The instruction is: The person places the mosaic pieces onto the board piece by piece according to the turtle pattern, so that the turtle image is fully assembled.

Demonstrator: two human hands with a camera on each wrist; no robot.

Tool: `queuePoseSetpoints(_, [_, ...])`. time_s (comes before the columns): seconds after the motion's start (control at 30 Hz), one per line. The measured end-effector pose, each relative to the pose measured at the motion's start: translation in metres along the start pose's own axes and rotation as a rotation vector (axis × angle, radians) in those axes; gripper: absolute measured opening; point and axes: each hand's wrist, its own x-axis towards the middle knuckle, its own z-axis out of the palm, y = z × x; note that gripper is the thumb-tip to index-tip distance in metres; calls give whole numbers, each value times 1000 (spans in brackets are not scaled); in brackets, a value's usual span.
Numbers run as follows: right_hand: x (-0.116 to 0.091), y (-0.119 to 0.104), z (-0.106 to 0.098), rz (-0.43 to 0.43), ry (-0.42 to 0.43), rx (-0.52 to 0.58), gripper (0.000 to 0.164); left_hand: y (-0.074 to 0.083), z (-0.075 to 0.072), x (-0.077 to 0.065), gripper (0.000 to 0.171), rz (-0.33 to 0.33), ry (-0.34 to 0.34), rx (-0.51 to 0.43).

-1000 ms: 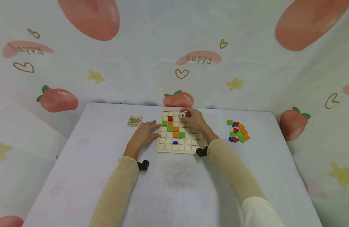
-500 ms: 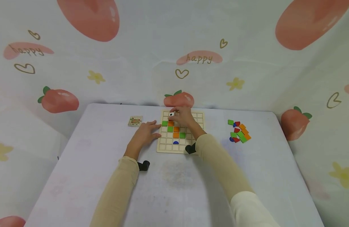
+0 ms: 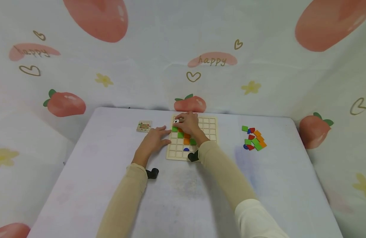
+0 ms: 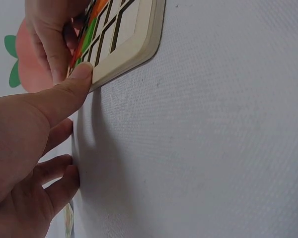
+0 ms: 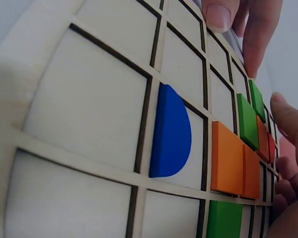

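- White eye-like piece with a black dot (image 3: 176,121): pinched between thumb and fingertips of the right hand (image 3: 188,124), at the far left part of the board; cannot tell whether touching or just above.
- Under the grip: pale wooden grid board with rounded corners (image 3: 212,131), lying flat.
- Right beside the right thumb, in the right wrist view: thin red piece (image 5: 271,148), mostly hidden, next to an orange square tile (image 5: 262,139).
- Just nearer the person than the grip: green square tile at the left (image 3: 174,129).
- Farther toward the person, stepping rightward: second green square tile (image 3: 180,135), two adjoining orange square tiles (image 3: 187,141), third green square tile (image 3: 193,141) partly covered.
- Nearer the person again: blue half-disc tile (image 3: 186,149), flat side toward the person, in a cell.
- Left of the grip: left hand (image 3: 154,137), fingers extended and apart, thumb tip resting on the board's rim.
- Farther left, past those fingertips: small card printed with a grid picture (image 3: 144,126).
- Well to the right: cluster of flat green, orange, red and blue tiles (image 3: 255,142), some overlapping.
- All around the grip: white-covered tabletop (image 3: 177,201); behind, pale backdrop with strawberries and yellow flowers (image 3: 159,33).
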Motion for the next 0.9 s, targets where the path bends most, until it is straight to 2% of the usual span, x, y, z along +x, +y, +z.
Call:
queuePoseSetpoints(0.2, [-3, -2, 1, 23, -3, 70, 36, -2, -1, -1, 60, -2, -3, 2])
queuePoseSetpoints(0.43, [-4, 2, -3, 5, 15, 135, 24, -2, -1, 0, 59, 11, 7, -3])
queuePoseSetpoints(0.9, [-3, 2, -2, -14, 19, 45, 19, 0, 0, -1, 58, 19, 16, -8])
